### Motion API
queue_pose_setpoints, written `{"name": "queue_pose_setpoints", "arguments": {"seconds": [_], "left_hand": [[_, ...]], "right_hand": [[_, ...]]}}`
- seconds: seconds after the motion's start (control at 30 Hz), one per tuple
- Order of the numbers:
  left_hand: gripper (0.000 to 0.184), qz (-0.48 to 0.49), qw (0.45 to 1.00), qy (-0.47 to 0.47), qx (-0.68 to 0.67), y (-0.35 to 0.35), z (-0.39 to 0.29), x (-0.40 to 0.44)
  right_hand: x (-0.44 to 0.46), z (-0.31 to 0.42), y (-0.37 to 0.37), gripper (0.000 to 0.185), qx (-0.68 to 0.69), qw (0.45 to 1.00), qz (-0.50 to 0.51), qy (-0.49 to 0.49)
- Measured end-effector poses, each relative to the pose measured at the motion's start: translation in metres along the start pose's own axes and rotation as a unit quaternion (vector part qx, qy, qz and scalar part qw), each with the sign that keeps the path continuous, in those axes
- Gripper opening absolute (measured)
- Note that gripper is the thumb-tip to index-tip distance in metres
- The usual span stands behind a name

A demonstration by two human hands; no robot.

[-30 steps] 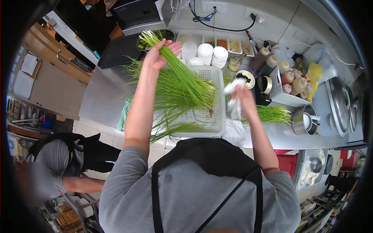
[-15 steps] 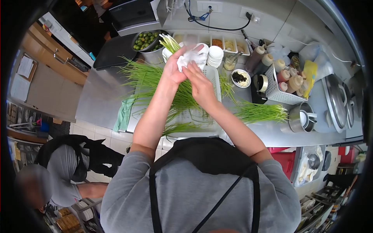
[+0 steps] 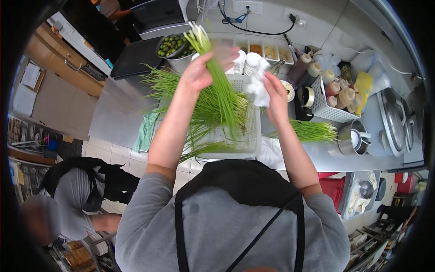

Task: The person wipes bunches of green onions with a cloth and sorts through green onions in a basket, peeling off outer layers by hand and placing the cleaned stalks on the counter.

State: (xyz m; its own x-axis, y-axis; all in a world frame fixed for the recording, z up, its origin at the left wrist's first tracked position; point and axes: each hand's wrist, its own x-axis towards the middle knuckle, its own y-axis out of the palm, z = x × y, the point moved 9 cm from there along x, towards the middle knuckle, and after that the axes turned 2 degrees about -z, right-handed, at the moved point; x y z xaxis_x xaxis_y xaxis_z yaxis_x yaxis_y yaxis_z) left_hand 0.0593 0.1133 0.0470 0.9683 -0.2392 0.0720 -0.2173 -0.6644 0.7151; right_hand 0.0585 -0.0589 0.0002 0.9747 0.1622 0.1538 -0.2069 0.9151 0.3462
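Observation:
My left hand [image 3: 199, 75] holds a bunch of spring onions [image 3: 216, 79] between thumb and palm, its fingers fairly straight. The bunch slants, white ends up and away, green tips down over the basket. In my right hand [image 3: 277, 95] is a crumpled white paper towel or cloth [image 3: 259, 86], pinched by the fingers and apart from the bunch. Beneath both hands stands a white perforated basket [image 3: 254, 140]. More loose spring onions [image 3: 170, 93] lie across it and spill over its left side.
Another bunch of spring onions [image 3: 312, 130] lies on the steel counter [image 3: 108, 115] at right. Behind are a pot of small green citrus [image 3: 172, 46], stacked white cups [image 3: 252, 63] and a basket of sauce bottles [image 3: 346, 97]. A person [image 3: 77, 190] bends at lower left.
My hands have moved apart. The white towel, earlier around the white ends between both hands, has gone right with my right hand; the bunch stays in my left, now showing fully.

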Motion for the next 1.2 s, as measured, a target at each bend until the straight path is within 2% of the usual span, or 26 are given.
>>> {"name": "queue_pose_setpoints", "arguments": {"seconds": [0.03, 0.1, 0.13, 0.2, 0.33, 0.37, 0.43, 0.57, 0.63, 0.7, 0.77, 0.83, 1.03, 1.1, 1.17, 1.2], "left_hand": [[0.025, 0.034, 0.999, -0.004, 0.028, 0.011, 0.009, 0.004], [0.025, 0.062, 0.998, -0.009, 0.011, 0.022, 0.026, 0.01], [0.026, 0.04, 0.994, 0.024, 0.098, 0.021, 0.025, 0.013], [0.031, -0.024, 0.963, 0.074, 0.259, 0.017, 0.016, 0.009], [0.031, -0.047, 0.93, 0.062, 0.358, 0.011, 0.018, 0.0], [0.031, -0.047, 0.931, 0.062, 0.358, 0.008, 0.023, -0.002], [0.034, -0.053, 0.961, 0.003, 0.27, 0.002, 0.043, -0.006], [0.024, -0.076, 0.945, 0.002, 0.318, -0.016, 0.054, -0.005], [0.023, -0.111, 0.953, -0.011, 0.281, -0.026, 0.049, -0.006], [0.022, -0.147, 0.958, -0.021, 0.246, -0.034, 0.045, -0.007], [0.021, -0.14, 0.975, -0.007, 0.172, -0.031, 0.041, -0.007], [0.026, -0.126, 0.977, -0.017, 0.174, -0.033, 0.046, -0.006], [0.027, -0.129, 0.989, -0.055, 0.054, -0.035, 0.062, -0.005], [0.029, -0.183, 0.982, -0.045, 0.012, -0.056, 0.063, -0.007], [0.029, -0.21, 0.977, -0.031, 0.022, -0.073, 0.06, -0.008], [0.029, -0.235, 0.971, -0.016, 0.033, -0.077, 0.055, -0.01]], "right_hand": [[0.006, -0.007, 0.016, 0.032, 0.056, 0.997, 0.043, 0.031], [0.004, -0.019, 0.054, 0.038, 0.056, 0.984, 0.141, 0.09], [0.007, -0.022, 0.057, 0.038, 0.055, 0.985, 0.138, 0.087], [0.007, -0.046, 0.063, 0.045, 0.015, 0.976, 0.16, 0.144], [0.007, -0.049, 0.061, 0.05, -0.039, 0.979, 0.161, 0.118], [0.005, -0.048, 0.063, 0.051, -0.002, 0.981, 0.154, 0.116], [0.005, -0.056, 0.065, 0.053, 0.035, 0.982, 0.148, 0.115], [0.002, -0.086, 0.049, 0.049, 0.014, 0.984, 0.089, 0.156], [-0.006, -0.081, 0.044, 0.047, 0.028, 0.978, 0.09, 0.185], [-0.012, -0.079, 0.034, 0.042, 0.14, 0.955, 0.089, 0.246], [-0.011, -0.073, 0.028, 0.035, 0.141, 0.958, 0.081, 0.235], [-0.011, -0.076, 0.028, 0.029, 0.183, 0.944, 0.083, 0.262], [-0.009, -0.076, 0.034, 0.029, 0.239, 0.935, 0.069, 0.251], [-0.008, -0.077, 0.031, 0.029, 0.259, 0.93, 0.053, 0.257], [0.0, -0.064, 0.001, 0.027, 0.294, 0.934, -0.081, 0.184], [0.001, -0.043, -0.001, 0.022, 0.289, 0.946, -0.073, 0.132]]}}
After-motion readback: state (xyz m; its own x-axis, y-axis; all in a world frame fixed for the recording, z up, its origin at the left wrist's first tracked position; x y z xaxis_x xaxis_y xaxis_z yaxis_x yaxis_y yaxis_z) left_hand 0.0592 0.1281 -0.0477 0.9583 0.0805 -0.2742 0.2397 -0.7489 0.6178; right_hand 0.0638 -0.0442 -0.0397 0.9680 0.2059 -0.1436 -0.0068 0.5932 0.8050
